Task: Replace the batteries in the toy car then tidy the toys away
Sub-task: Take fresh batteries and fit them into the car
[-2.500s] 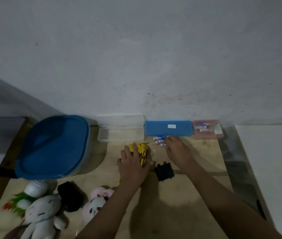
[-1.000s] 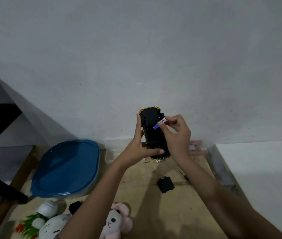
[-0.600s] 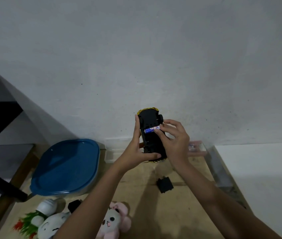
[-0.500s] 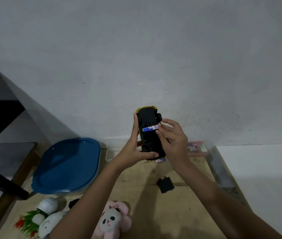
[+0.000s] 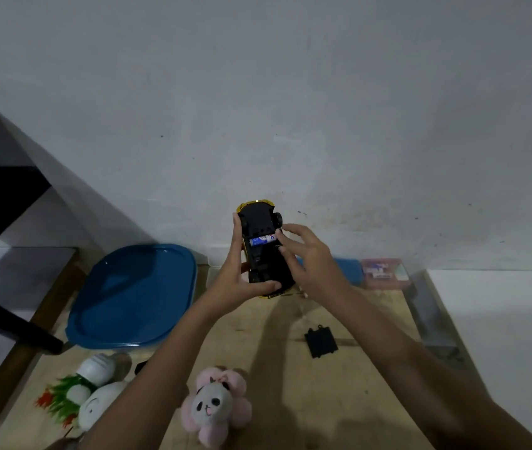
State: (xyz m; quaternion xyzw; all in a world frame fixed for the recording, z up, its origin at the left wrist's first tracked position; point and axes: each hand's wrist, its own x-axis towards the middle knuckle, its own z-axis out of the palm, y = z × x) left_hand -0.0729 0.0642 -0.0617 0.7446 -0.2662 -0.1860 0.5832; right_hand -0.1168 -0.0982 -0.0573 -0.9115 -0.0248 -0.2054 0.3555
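Observation:
I hold the yellow toy car upside down in the air, its black underside facing me. My left hand grips its left side and lower end. A blue-and-white battery lies crosswise in the open compartment near the top. My right hand rests its fingertips on the battery's right end and the car's right side. The black battery cover lies on the wooden table below my hands.
A tub with a blue lid stands at the left. A pink panda plush and white plush toys lie near the front left. A blue case and a pink box sit by the wall.
I lifted the car off the table and turned it over. My right hand brought a battery to the compartment and laid it crosswise inside; the fingers now press at its right end.

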